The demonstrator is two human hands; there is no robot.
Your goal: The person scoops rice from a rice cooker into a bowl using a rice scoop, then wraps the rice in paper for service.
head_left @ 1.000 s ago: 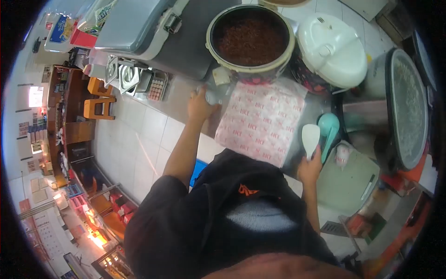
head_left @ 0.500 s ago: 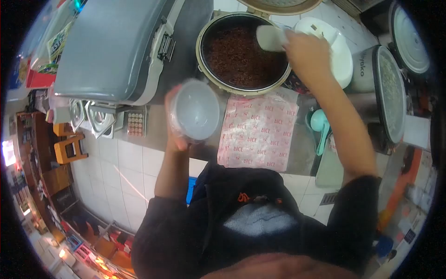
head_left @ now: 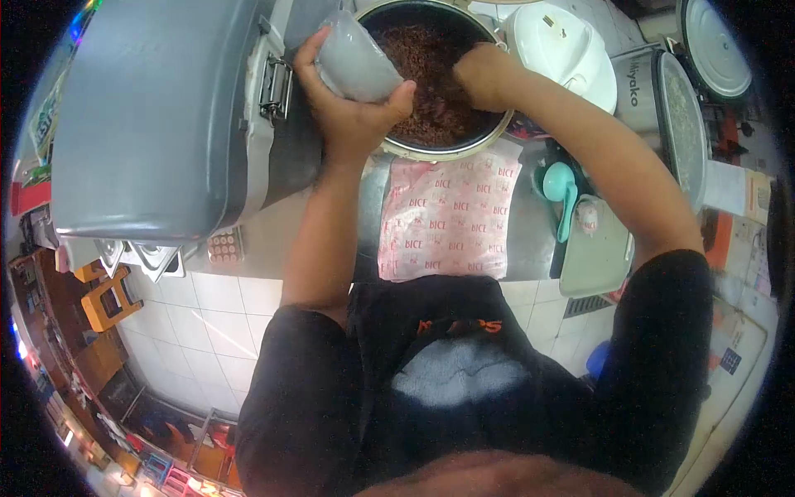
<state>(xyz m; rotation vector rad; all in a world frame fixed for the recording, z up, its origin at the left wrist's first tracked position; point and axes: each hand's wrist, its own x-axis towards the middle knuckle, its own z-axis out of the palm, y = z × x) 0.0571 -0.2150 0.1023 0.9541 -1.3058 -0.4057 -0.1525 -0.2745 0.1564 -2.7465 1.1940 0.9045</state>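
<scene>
My left hand (head_left: 356,116) is wrapped round a translucent white bowl (head_left: 358,62), tilted over the left edge of a large round pot (head_left: 451,151). Dark reddish-brown food, perhaps rice, (head_left: 426,116) fills the pot. Inside the pot's right side is my right hand (head_left: 489,79), its fingers bent down and closed; whatever it grips is hidden below it. Printed pink-and-white paper sheets (head_left: 447,219) lie on the metal counter just below the pot.
A big grey lidded box (head_left: 157,116) stands at the left. To the right are a white lid-like object (head_left: 555,50), a teal ladle (head_left: 565,199), a pale green tray (head_left: 598,257) and a silver cooker (head_left: 646,91). Further right lies a round lid (head_left: 720,50).
My left hand has moved up to the pot and tilted the bowl. My right hand has gone down into the food; the pale scoop it held is no longer visible. The view has shifted.
</scene>
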